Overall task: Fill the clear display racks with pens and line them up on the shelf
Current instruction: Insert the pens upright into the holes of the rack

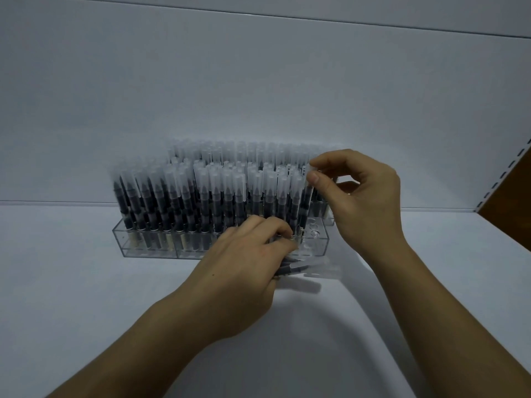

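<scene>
Pens lie sideways in a bunch in the left hand, closest to the camera. The fingers are curled round the bunch, and the frosty caps poke out past the fingertips to the right. The hand covers most of the bunch, so the number of pens is hard to tell. Under the hand is the white shelf, flat and plain, with soft shadows beside both arms.

Just beyond the left fingertips stands a clear rack. Dark pens stand upright in it, caps up, packed close together. Right by those fingertips, a few round holes show in the top of the rack.

The right hand is up above the holes. Its thumb and first finger pinch the cap of one upright pen. The other fingers are bent loosely and spread apart. I cannot tell if the bottom of that pen sits in a hole.

Behind the right fingertips, more rows of pens stand higher up. They look blurry, and what holds them is hidden by the front rows.

Past them is a plain pale back wall. Far to the right of the right hand, a white strip with little slots runs up beside a brown board, which the edge of the picture cuts off.
</scene>
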### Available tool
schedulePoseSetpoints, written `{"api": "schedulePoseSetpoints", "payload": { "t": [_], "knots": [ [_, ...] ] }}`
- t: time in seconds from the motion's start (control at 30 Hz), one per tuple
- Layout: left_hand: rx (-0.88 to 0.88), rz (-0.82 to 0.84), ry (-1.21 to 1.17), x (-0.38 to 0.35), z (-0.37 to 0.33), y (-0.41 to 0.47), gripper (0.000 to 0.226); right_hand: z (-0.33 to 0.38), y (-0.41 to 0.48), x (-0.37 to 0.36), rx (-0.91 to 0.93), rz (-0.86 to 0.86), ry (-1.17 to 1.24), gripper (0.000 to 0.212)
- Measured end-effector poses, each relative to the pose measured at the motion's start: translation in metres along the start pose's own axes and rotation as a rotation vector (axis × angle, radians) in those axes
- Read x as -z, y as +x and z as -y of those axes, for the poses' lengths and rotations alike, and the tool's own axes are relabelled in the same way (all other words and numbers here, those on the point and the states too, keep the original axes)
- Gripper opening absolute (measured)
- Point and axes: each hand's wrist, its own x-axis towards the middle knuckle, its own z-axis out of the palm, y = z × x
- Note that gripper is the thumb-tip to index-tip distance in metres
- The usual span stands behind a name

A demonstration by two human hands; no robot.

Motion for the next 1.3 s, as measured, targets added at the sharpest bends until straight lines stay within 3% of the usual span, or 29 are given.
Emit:
{"api": "schedulePoseSetpoints", "payload": {
  "t": [0.47, 0.57, 0.67, 0.77, 0.83, 0.9, 1.1, 1.3],
  "knots": [
    [-0.014, -0.071, -0.100, -0.004, 0.006, 0.002, 0.040, 0.000, -0.001, -0.002, 0.064, 0.023, -0.108, 0.013],
    [0.029, -0.179, -0.323, 0.000, 0.007, 0.002, 0.023, 0.002, -0.001, -0.002, 0.096, -0.008, -0.144, 0.009],
    [0.201, -0.275, -0.686, 0.007, 0.003, 0.004, 0.026, 0.007, -0.003, -0.002, 0.185, -0.057, -0.168, 0.008],
    [0.366, -0.159, -1.268, 0.016, 0.001, 0.006, 0.024, 0.016, -0.005, -0.003, 0.173, -0.028, -0.016, 0.009],
    [0.391, -0.072, -1.520, 0.019, 0.003, 0.007, 0.011, 0.022, -0.008, -0.005, 0.117, 0.046, 0.124, 0.011],
    [0.368, 0.012, -1.674, 0.021, 0.004, 0.006, 0.019, 0.026, -0.012, -0.007, 0.085, 0.115, 0.189, 0.016],
    [0.284, 0.180, -1.694, 0.020, 0.001, 0.003, 0.015, 0.031, -0.014, -0.009, 0.007, 0.213, 0.262, 0.029],
    [0.279, 0.138, -1.700, 0.015, 0.006, 0.003, 0.034, 0.036, -0.012, -0.008, -0.064, 0.253, 0.414, 0.026]
  ]
}}
